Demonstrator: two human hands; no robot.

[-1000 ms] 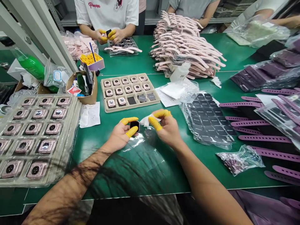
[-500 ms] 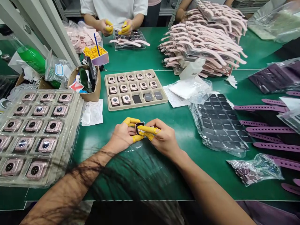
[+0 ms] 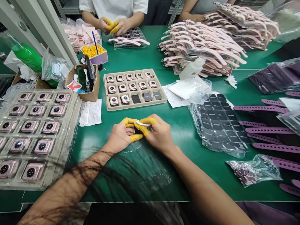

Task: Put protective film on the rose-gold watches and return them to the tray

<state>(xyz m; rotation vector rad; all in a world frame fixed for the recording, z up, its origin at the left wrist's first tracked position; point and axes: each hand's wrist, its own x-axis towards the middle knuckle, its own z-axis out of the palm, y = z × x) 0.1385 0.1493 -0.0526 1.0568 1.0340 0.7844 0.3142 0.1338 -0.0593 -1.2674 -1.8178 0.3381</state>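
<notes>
My left hand point(image 3: 119, 135), with yellow finger cots on its fingers, grips a small smartwatch body point(image 3: 137, 130) by its edges; the dark screen faces up. My right hand point(image 3: 161, 133), also in yellow finger cots, pinches a white wipe point(image 3: 140, 122) against the watch's upper edge. Its fingers cover part of the screen. Just beyond my hands lies a moulded tray point(image 3: 138, 106) of pink watch bodies, backs up, with one slot bare of a watch and two grey square pieces at its right end. Clear film point(image 3: 161, 179) rests on the green table before me.
Stacked trays of pink watches point(image 3: 56, 122) stand left, beside a cardboard box point(image 3: 93, 90). Right are black square pieces in plastic point(image 3: 222, 125), purple straps point(image 3: 269, 130) and a small bag point(image 3: 255, 170). Pink-strapped watches point(image 3: 201, 47) pile up behind. A co-worker's hands point(image 3: 114, 26) work opposite.
My right fingers have shifted onto the watch's upper edge, and the white wipe shows more. The co-worker's hands opposite have come together. The rear pile of pink straps has moved right.
</notes>
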